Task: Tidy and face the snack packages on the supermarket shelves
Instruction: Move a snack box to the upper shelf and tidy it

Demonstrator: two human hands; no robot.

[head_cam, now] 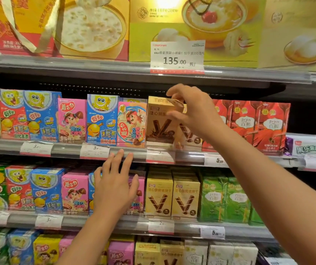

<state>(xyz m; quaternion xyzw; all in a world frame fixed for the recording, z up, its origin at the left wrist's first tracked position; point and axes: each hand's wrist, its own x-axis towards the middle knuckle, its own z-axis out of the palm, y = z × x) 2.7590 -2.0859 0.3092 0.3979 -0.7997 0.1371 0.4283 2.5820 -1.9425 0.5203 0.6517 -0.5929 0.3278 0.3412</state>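
Observation:
On the middle shelf stand two gold-brown wafer-roll boxes. My right hand [191, 109] pinches the top of the right-hand wafer box [186, 134], which leans behind my palm. The left wafer box [160, 121] stands upright beside it, facing front. To its left is a pink cartoon snack box [132, 124]. My left hand [116, 185] hovers with straight fingers in front of the lower shelf, its fingertips near the middle shelf's rail [134, 152]; it holds nothing.
Blue, red and green cartoon boxes [42, 115] fill the shelf's left side. Red biscuit-stick boxes [258, 123] stand right of my right hand. Yellow wafer boxes [172, 196] and green boxes [224, 199] sit one shelf down. Big gift boxes [201, 25] sit above.

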